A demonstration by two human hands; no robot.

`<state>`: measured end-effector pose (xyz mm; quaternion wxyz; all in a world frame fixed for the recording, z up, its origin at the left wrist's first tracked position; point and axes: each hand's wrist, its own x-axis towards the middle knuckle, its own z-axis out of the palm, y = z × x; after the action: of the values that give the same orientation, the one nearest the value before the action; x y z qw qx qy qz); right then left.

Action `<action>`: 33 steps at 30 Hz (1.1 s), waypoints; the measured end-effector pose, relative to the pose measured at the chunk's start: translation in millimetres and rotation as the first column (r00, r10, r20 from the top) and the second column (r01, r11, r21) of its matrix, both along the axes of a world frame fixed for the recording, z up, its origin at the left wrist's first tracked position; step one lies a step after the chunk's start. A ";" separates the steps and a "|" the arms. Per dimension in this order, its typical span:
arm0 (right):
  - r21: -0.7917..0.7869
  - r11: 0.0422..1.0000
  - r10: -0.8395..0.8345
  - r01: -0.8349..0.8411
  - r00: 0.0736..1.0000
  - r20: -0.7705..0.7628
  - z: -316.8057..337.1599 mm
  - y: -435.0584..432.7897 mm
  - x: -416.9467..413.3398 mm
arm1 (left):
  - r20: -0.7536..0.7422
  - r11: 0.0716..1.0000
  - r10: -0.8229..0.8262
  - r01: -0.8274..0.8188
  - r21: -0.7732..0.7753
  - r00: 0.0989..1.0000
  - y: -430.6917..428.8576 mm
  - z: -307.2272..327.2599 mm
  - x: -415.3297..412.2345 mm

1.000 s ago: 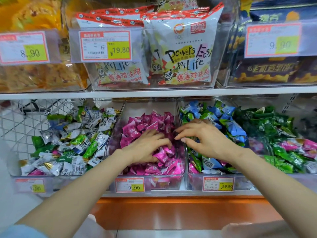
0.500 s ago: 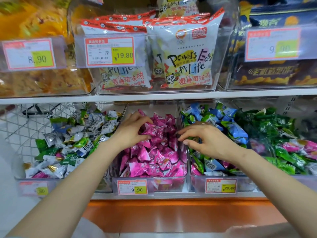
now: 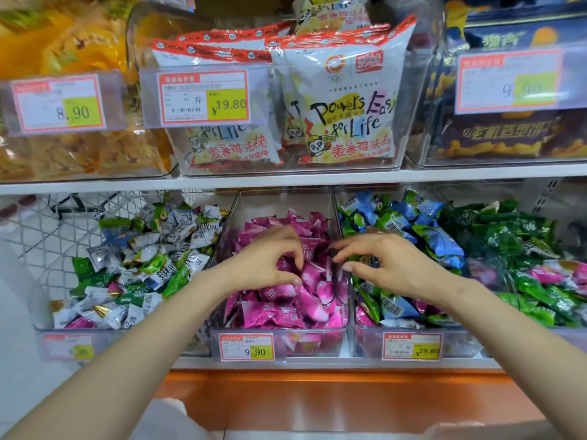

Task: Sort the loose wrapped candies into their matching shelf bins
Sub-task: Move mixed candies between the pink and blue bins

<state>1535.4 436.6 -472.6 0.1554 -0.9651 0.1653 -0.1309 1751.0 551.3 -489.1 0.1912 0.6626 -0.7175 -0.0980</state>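
Observation:
Pink wrapped candies (image 3: 286, 312) fill the clear middle bin (image 3: 279, 332) on the lower shelf. My left hand (image 3: 263, 265) hovers over that pile, thumb and fingers curved into an arc, with no candy plainly held. My right hand (image 3: 390, 268) reaches left across the divider between the pink bin and the blue and green candies (image 3: 422, 223); its fingers are relaxed, their tips at the pink pile's right edge. The left bin holds mixed white and green candies (image 3: 149, 265) with a few pink ones. Stray pink candies (image 3: 546, 274) lie among the green candies (image 3: 508, 236) at far right.
The upper shelf (image 3: 286, 182) carries clear bins of snack bags (image 3: 343, 100) close above my hands. Price tags (image 3: 247, 347) hang on the bin fronts. A wire basket (image 3: 47, 236) stands behind the left bin. An orange panel (image 3: 317, 398) runs below the shelf.
My left hand lifted off the pink pile, went to the bin's back left, then came to the middle with its fingers curved. My right hand stayed at the divider.

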 end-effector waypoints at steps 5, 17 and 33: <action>0.021 1.000 -0.006 0.006 1.000 0.010 -1.4 1.3 -1.0 | 0.110 0.942 -0.217 0.179 0.283 0.970 -5.3 -29.5 -27.0; 0.020 1.000 -0.001 0.000 1.000 0.024 -6.5 -3.0 -0.2 | 0.106 0.963 -0.154 0.126 0.238 0.982 -13.6 -48.7 -38.9; 0.003 1.000 0.024 -0.024 0.999 0.039 -5.0 -5.1 1.4 | -0.069 0.999 0.030 -0.032 -0.036 0.997 -8.9 -19.1 2.4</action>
<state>1536.8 431.5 -477.6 0.1616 -0.9641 0.1507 -0.1476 1753.4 542.3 -508.1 0.2292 0.6663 -0.7018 -0.1045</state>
